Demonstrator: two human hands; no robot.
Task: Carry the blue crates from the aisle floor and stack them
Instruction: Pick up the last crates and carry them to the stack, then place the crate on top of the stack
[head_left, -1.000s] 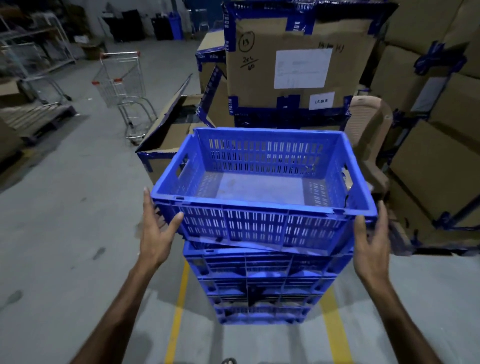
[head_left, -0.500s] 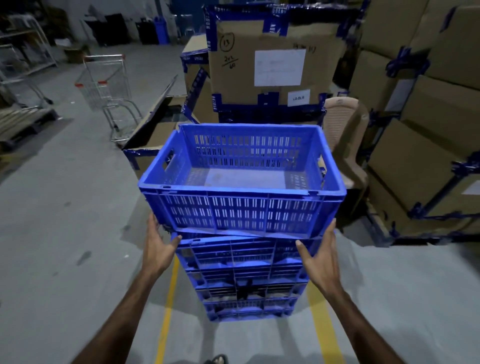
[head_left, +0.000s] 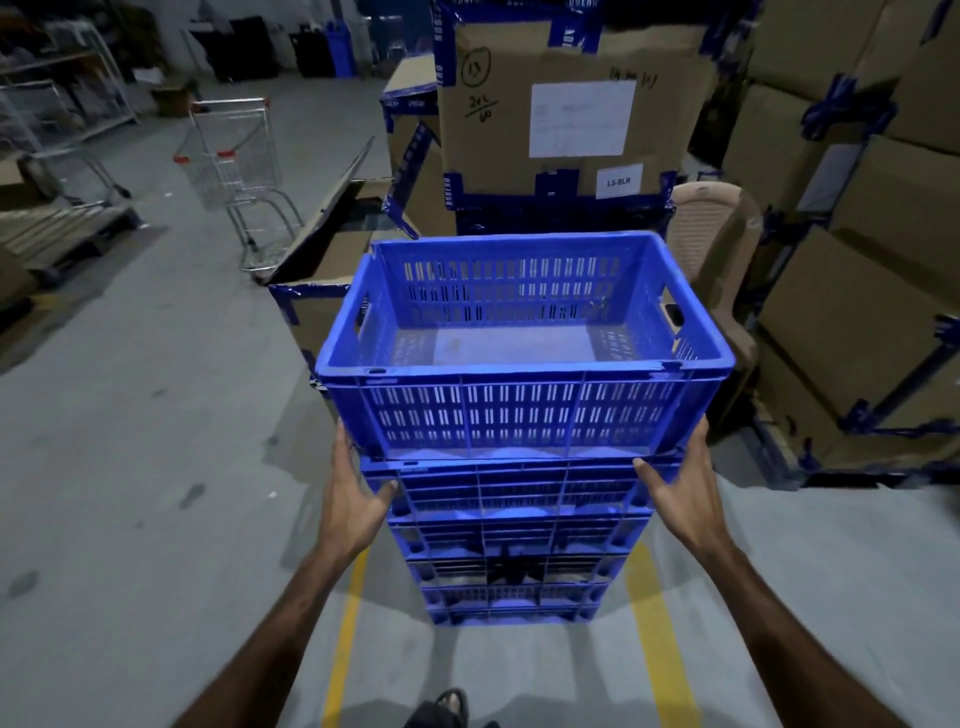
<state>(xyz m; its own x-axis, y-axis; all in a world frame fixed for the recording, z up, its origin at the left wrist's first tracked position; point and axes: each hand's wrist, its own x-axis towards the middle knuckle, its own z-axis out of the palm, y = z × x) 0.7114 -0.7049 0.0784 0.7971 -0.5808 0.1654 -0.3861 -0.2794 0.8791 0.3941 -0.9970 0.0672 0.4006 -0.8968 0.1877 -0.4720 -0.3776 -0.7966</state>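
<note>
An empty blue slotted crate (head_left: 519, 415) sits upright on top of a stack of several blue crates (head_left: 514, 525) standing on the aisle floor. My left hand (head_left: 353, 499) lies flat against the stack's left side just under the top crate, thumb on the front of the second crate. On the opposite side my right hand (head_left: 680, 488) mirrors it at the right corner, fingers straight and thumb on the front edge. Neither hand curls round a rim or handle.
Taped cardboard boxes (head_left: 571, 104) rise right behind the stack, with an open box (head_left: 332, 270) at its left and a beige plastic chair (head_left: 711, 234) at its right. More boxes (head_left: 857, 286) wall the right side. A shopping cart (head_left: 234, 161) and a pallet (head_left: 57, 234) stand far left. Yellow floor lines (head_left: 343, 649) flank the stack.
The top crate has come down from a tilt to sit level on the stack. Both hands slid down from its sides to the joint with the crate below.
</note>
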